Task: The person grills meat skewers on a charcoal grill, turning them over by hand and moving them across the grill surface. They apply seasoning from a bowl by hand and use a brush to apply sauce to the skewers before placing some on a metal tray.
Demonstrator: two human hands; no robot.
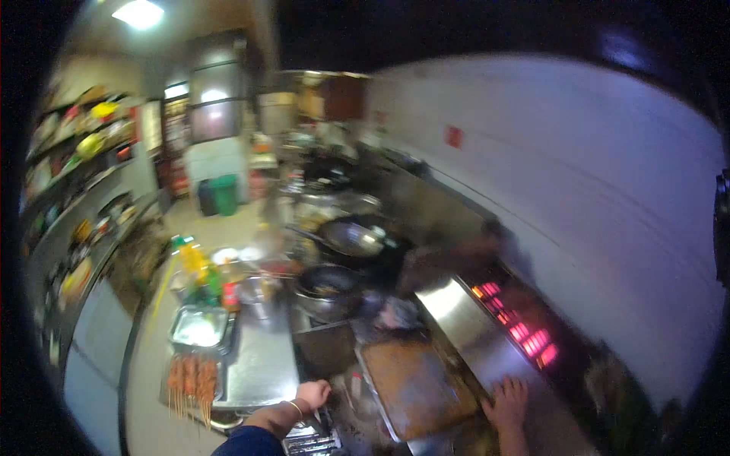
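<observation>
My left hand [313, 394], with a bracelet at the wrist, is curled by the right front corner of a steel worktop [265, 365]; blur hides whether it grips anything. My right hand [509, 399] lies with spread fingers on the steel front of a grill [473, 325], whose heating elements [519, 328] glow red. A browned metal tray [413, 382] lies between the two hands. Left of my left hand, skewered meat [192, 379] rests in a tray, the sticks towards me. Below my left hand is a slotted metal piece [308, 439], partly hidden.
Beyond the worktop stand woks [328, 285] and a large metal strainer or ladle [351, 238] on the stove. A steel container [199, 328] and bottles [197, 262] line the worktop's left side. Loaded shelves [85, 154] run along the left; a green bin [223, 194] stands far back.
</observation>
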